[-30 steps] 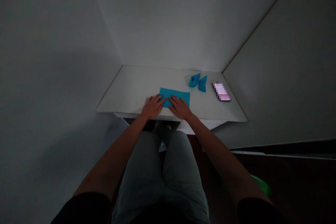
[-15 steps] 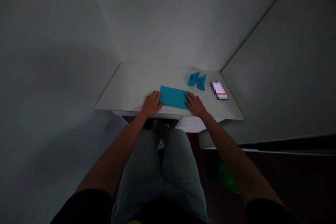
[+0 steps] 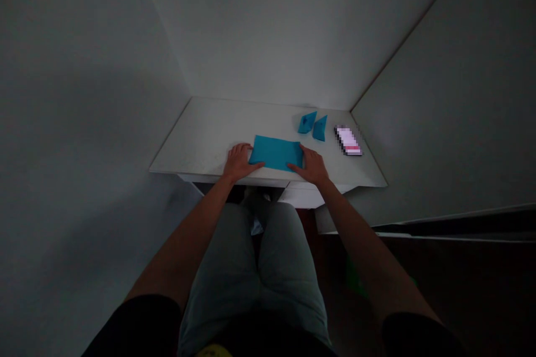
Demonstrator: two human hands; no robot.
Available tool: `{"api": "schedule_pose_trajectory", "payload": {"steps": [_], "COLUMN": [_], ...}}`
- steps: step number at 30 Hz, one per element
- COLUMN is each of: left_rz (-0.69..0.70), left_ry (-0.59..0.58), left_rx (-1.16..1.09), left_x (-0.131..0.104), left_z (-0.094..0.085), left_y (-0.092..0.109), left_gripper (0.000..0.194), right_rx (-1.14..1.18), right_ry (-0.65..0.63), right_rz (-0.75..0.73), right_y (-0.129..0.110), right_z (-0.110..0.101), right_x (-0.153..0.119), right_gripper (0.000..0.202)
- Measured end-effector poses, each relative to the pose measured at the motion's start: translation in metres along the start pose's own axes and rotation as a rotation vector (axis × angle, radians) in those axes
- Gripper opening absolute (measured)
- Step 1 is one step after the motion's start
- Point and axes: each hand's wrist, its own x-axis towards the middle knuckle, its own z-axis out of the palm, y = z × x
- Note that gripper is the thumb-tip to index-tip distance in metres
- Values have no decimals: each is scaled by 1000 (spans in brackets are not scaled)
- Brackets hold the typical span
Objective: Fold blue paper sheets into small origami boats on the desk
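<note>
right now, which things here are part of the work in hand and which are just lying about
In use:
- blue sheet, between the hands
- left hand and right hand, at its sides
- white table, beneath

Seemingly lying about:
- blurred phone
- two folded blue pieces, matching in colour but untouched, so perhaps related

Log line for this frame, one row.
left hand: at left edge of blue paper sheet | right hand: at its right edge | two folded blue paper pieces: beyond sheet, right
</note>
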Motion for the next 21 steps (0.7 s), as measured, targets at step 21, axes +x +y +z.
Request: {"api": "schedule_pose_trajectory", "payload": {"steps": [21], "left_rz": [160], "left_ry": [-150], "left_rx": [107], "left_x": [0], "left_z": [2], "left_y": [-3], "left_gripper": [52], "right_rx": [-45], "right_ry": [-217], "right_rz": [-335], "right_y": [-24], "right_z": [-21], "right_x": [-46], "right_gripper": [47]}}
